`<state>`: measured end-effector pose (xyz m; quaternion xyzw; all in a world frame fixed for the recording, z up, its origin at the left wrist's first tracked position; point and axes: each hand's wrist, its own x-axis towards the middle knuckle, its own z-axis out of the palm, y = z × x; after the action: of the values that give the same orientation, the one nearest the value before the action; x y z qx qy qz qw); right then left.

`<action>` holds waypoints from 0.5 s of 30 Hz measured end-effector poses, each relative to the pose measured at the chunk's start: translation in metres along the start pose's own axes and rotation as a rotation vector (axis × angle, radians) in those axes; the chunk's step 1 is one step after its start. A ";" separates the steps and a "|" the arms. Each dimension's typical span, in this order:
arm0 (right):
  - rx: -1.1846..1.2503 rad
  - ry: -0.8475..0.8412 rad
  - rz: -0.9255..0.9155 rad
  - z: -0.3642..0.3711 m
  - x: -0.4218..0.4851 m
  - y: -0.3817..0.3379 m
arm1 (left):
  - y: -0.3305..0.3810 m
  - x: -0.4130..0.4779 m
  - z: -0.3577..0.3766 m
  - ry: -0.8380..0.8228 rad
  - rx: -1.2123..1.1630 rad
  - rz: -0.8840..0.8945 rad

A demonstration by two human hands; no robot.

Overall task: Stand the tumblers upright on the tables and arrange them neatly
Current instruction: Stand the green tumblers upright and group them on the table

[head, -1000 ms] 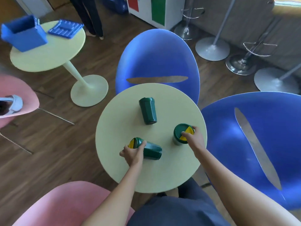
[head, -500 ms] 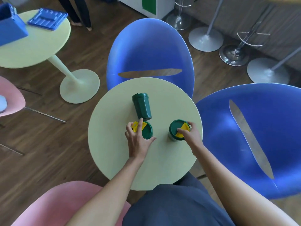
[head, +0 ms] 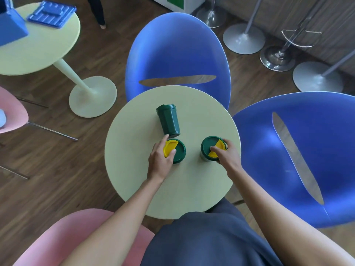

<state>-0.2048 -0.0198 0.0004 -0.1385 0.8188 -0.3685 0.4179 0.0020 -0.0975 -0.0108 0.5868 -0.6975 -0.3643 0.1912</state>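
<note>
- Left hand (head: 160, 159) grips the upright tumbler (head: 175, 152) by its lid, steadying it.
- Right hand (head: 226, 153) clasps another tumbler (head: 210, 148), at three o'clock.
- Fallen tumbler (head: 169, 121) lies at twelve, likely next.

Round table (head: 134, 189): pale yellow-green, plain. On it, three tumblers, all dark green: lying tumbler (head: 169, 121) solid green; left upright tumbler (head: 177, 152) and right upright tumbler (head: 209, 146) have green lids with yellow flaps. Behind and right of table: blue chairs (head: 178, 47). Near side: pink chair (head: 57, 240). Floor (head: 48, 169): dark brown wood grain.
</note>
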 end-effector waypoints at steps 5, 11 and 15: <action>-0.029 -0.025 -0.018 0.011 -0.005 -0.004 | -0.003 0.012 -0.006 0.017 -0.030 -0.032; -0.056 -0.086 -0.019 0.029 -0.014 -0.006 | -0.009 0.019 -0.013 0.003 -0.047 -0.042; -0.087 -0.115 -0.023 0.036 -0.017 -0.009 | -0.010 0.019 -0.015 -0.018 -0.058 -0.039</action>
<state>-0.1670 -0.0345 0.0035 -0.1871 0.8070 -0.3286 0.4537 0.0144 -0.1199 -0.0114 0.5910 -0.6768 -0.3932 0.1950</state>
